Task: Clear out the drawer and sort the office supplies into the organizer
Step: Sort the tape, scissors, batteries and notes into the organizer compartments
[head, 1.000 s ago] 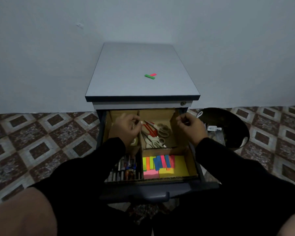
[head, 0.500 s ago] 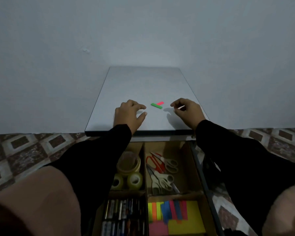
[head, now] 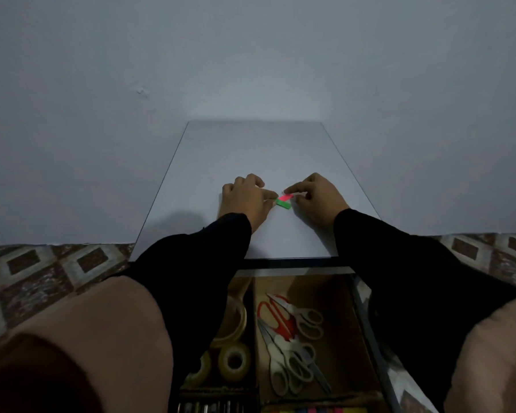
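On the grey cabinet top (head: 251, 156) lie a small green sticky tab (head: 283, 203) and a pink sticky tab (head: 285, 197), touching each other. My left hand (head: 245, 201) rests on the top with its fingertips at the green tab's left end. My right hand (head: 313, 198) pinches the pink tab between thumb and forefinger. Below, the open drawer holds a cardboard organizer (head: 340, 299) with tape rolls (head: 234, 359) in its left compartment and several scissors (head: 292, 338) in the right one.
Pens (head: 209, 408) and coloured sticky notes (head: 313, 410) show at the bottom edge of the organizer. A white wall (head: 251, 55) stands right behind the cabinet. Patterned floor tiles (head: 42, 272) lie on both sides.
Both hands left the drawer and rose to the cabinet top, then closed in on the two tabs. The right hand now pinches the pink tab.
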